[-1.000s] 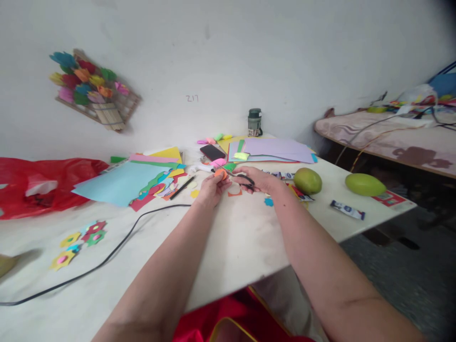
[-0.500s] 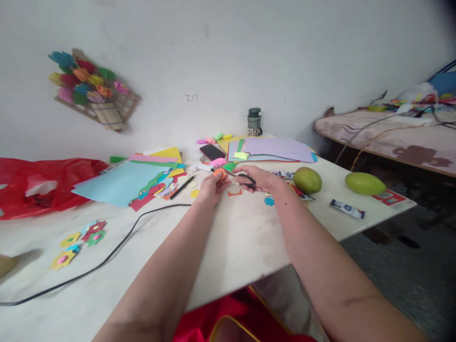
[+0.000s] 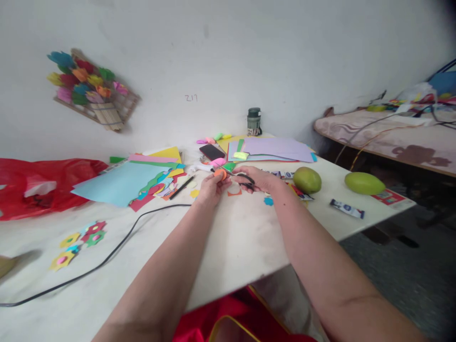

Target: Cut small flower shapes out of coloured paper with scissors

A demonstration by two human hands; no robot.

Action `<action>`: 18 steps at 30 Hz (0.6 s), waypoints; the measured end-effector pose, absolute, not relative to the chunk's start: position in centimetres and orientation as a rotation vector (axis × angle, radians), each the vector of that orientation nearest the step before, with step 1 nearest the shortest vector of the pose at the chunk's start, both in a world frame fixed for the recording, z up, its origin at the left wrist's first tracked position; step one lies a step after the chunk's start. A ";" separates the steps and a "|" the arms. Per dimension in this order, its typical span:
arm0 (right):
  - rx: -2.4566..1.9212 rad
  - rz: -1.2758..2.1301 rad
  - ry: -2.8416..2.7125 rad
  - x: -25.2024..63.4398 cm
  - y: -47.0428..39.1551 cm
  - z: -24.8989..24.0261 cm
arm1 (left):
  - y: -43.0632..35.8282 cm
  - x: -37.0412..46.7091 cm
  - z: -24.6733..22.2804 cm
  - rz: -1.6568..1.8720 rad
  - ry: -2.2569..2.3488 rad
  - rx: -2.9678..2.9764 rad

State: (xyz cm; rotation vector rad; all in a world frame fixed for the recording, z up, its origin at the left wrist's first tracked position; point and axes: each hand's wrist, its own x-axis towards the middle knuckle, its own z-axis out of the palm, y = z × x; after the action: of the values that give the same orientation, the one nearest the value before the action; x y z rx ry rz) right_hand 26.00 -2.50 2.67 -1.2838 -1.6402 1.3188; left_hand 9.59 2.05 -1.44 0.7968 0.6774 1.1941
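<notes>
Scissors (image 3: 245, 180) clamped in right grip (image 3: 259, 177) | orange paper (image 3: 220, 174) pinched in left grip (image 3: 211, 189), near the blades | step: apparently trimming the paper | next snip calls for turning it, left grip clear

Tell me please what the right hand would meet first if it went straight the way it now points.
Probably the orange paper in the left hand: the right hand points toward it, scissors leading, though the depth between them is hard to judge.

Head-worn view, looking forward and down, across table (image 3: 245, 237), toward wall (image 3: 221, 52)
</notes>
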 end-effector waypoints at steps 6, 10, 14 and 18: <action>-1.274 1.351 -1.603 26.1 -2.4 2.6 | 2.0 9.6 -1.5 1.202 0.672 0.811; -1.292 1.353 -1.583 26.0 -2.4 2.6 | 2.0 9.6 -1.5 1.202 0.680 0.804; -1.296 1.354 -1.572 25.9 -2.9 3.1 | 2.0 9.6 -1.5 1.203 0.682 0.810; -1.321 1.364 -1.575 26.2 -3.3 3.7 | 1.8 9.6 -1.2 1.179 0.707 0.841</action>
State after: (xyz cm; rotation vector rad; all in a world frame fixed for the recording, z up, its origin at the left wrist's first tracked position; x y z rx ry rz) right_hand 26.15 -3.33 3.67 -1.3214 -1.5751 1.3639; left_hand 9.64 1.78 -1.23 0.8415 0.7068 1.1794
